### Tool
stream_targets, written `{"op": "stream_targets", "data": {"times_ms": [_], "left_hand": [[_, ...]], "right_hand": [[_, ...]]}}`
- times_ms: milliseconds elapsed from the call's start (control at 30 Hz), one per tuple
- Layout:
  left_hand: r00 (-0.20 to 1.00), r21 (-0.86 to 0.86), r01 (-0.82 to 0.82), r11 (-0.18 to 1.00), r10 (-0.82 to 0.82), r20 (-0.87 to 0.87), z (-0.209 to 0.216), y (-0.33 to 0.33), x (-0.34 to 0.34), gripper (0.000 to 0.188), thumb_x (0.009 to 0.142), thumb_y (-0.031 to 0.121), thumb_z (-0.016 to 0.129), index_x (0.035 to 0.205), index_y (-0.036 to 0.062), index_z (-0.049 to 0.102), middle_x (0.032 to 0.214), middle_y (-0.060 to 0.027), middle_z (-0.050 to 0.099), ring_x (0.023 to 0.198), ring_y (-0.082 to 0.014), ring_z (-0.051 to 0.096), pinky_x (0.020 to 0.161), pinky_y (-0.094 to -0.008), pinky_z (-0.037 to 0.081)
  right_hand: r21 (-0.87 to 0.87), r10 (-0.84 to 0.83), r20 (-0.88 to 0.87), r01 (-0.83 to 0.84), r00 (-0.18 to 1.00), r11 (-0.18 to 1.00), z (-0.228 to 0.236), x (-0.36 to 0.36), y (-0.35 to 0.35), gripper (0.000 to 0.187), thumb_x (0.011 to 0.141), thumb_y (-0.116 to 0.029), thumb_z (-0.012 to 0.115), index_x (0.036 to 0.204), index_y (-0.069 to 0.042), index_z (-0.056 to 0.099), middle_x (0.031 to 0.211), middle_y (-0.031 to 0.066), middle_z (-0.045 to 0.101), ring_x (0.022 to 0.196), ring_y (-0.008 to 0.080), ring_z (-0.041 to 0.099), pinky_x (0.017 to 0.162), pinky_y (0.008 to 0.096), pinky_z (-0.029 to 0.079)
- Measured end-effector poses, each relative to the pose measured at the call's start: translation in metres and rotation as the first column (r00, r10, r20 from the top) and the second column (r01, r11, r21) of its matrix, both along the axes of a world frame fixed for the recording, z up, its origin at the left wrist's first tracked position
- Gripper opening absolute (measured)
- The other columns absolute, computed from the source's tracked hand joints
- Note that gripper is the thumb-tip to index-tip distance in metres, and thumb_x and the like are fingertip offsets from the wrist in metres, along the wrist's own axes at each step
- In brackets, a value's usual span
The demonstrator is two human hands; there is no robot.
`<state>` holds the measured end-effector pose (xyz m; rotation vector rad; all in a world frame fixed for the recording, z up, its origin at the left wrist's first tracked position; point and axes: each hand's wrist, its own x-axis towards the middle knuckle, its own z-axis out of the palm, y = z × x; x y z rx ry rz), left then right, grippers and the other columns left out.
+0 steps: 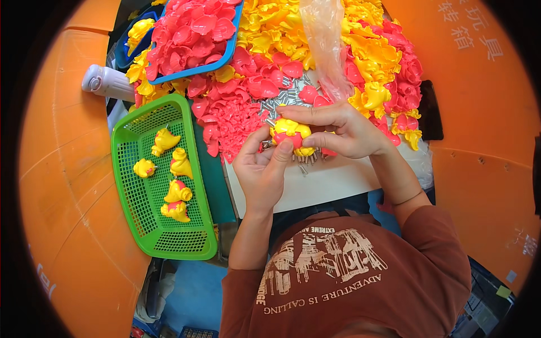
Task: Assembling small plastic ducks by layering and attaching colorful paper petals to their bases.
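Observation:
Between my two hands is a small yellow and red plastic toy figure (289, 133), held over the near part of the white table. My left hand (264, 169) grips it from below left, the thumb pressed on its red front. From the right, my right hand (346, 130) closes on it with the fingers over its top and the thumb at its side. Just behind lie many small silver metal pins (271, 106), some partly hidden by my hands. Small red plastic pieces (239, 121) are heaped left of the pins.
A green basket (128, 186) at the left holds several yellow and red figures (165, 141). Farther back stands a blue tray (228, 59) of red shells. Yellow parts (270, 28) pile up behind, beside a clear plastic bag (326, 45). A white bottle (107, 82) lies far left; orange panels (479, 112) flank the table.

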<state>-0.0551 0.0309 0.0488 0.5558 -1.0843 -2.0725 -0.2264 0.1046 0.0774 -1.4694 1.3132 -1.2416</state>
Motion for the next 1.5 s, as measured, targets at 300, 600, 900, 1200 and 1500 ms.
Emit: {"op": "stream_targets", "data": {"times_ms": [300,600,900,1200,1500], "left_hand": [[0.998,-0.036,0.056,0.998,-0.055,0.032,0.001,-0.002,0.003,0.037,0.078,-0.006,0.065,0.111,-0.0122,0.049,0.106,-0.0116,0.053,0.092,-0.0236,0.062,0.077,-0.0294,0.055],[0.997,-0.195,-0.043,0.98,0.053,0.048,0.007,0.003,0.001,0.04,0.075,-0.006,0.068,0.111,-0.0123,0.049,0.106,-0.0106,0.048,0.092,-0.0223,0.062,0.076,-0.028,0.056],[0.995,-0.133,-0.076,0.988,0.083,0.055,0.03,0.01,-0.001,0.046,0.078,-0.003,0.068,0.117,-0.0088,0.045,0.119,-0.0104,0.04,0.084,-0.0164,0.063,0.067,-0.0215,0.052],[0.996,-0.041,-0.042,0.998,0.045,0.073,0.025,0.005,-0.006,0.043,0.08,0.0,0.066,0.116,-0.0103,0.043,0.116,-0.0107,0.041,0.08,-0.0172,0.063,0.064,-0.0242,0.053],[0.998,0.05,-0.041,0.998,0.038,0.056,0.03,0.004,-0.011,0.041,0.082,0.002,0.065,0.115,-0.0075,0.043,0.099,-0.0137,0.057,0.079,-0.0175,0.063,0.064,-0.025,0.054]], "right_hand": [[0.124,-0.062,0.102,0.049,0.993,0.991,0.008,0.003,0.002,0.047,0.073,-0.007,0.072,0.117,0.0,0.057,0.118,0.0145,0.059,0.111,0.0226,0.056,0.096,0.0333,0.043],[0.003,0.0,0.05,0.0,0.999,1.0,-0.004,-0.003,-0.001,0.049,0.075,-0.01,0.071,0.12,0.001,0.055,0.121,0.0161,0.056,0.113,0.0234,0.054,0.099,0.0347,0.04],[-0.039,0.149,0.645,-0.163,0.749,0.986,-0.016,0.002,-0.007,0.048,0.093,-0.023,0.05,0.128,0.009,0.042,0.129,0.022,0.047,0.118,0.0262,0.049,0.099,0.0361,0.038],[0.113,-0.024,0.763,-0.097,0.646,0.989,-0.023,0.006,-0.006,0.045,0.095,-0.026,0.046,0.126,0.008,0.045,0.122,0.0175,0.053,0.11,0.0217,0.054,0.094,0.034,0.044],[0.183,-0.102,0.801,-0.079,0.591,0.98,-0.022,0.008,-0.005,0.041,0.094,-0.021,0.047,0.124,0.007,0.048,0.119,0.0169,0.056,0.108,0.021,0.056,0.093,0.0327,0.044]]}}
